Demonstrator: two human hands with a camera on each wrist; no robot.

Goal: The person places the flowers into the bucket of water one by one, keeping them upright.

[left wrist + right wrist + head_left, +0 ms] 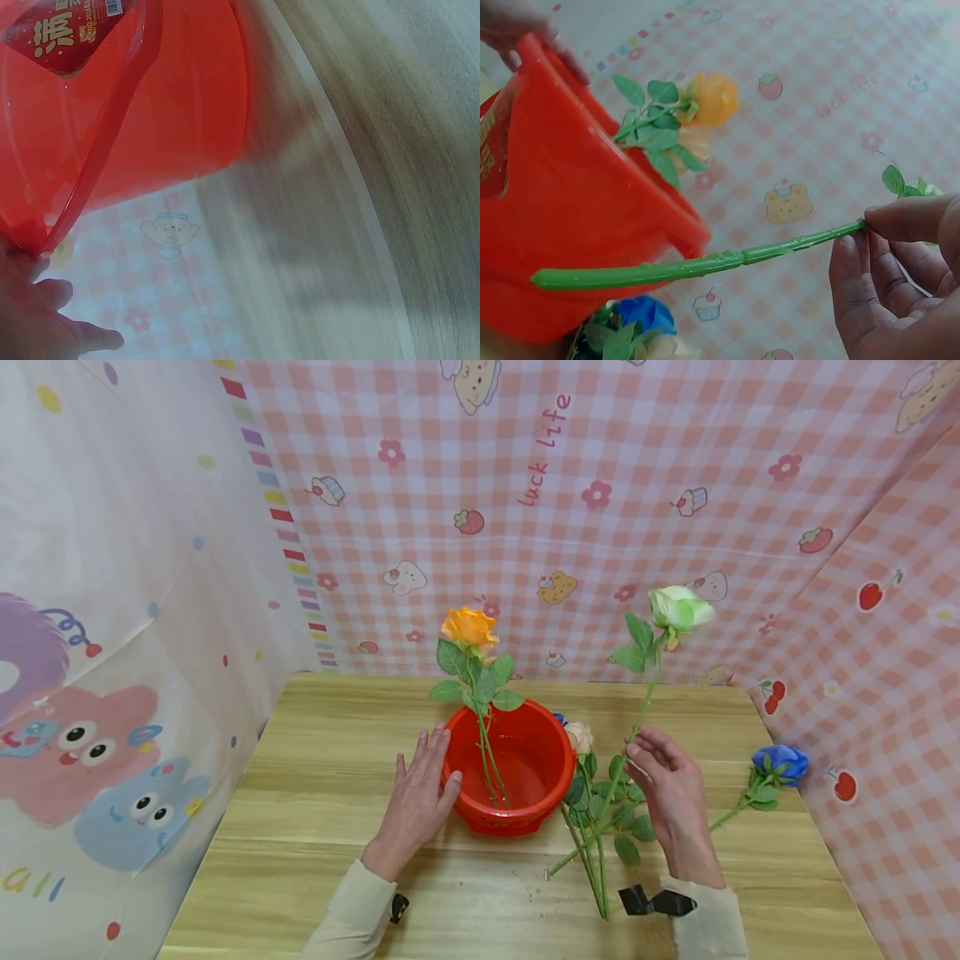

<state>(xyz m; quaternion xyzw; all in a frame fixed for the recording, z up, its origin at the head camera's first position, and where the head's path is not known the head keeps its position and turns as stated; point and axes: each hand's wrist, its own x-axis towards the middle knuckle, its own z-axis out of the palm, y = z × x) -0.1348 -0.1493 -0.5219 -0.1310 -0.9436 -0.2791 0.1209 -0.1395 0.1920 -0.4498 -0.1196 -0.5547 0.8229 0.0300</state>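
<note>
A red plastic bucket stands mid-table with an orange rose upright in it. My left hand rests flat against the bucket's left side, fingers straight, thumb at the rim. My right hand pinches the stem of a white-green rose and holds it up, tilted, just right of the bucket. The stem's cut end points toward the bucket wall. A cream rose and loose leafy stems lie under the right hand.
A blue rose lies on the wooden table near its right edge. Pink checked cloth hangs close behind and to the right; a cartoon-print sheet hangs on the left.
</note>
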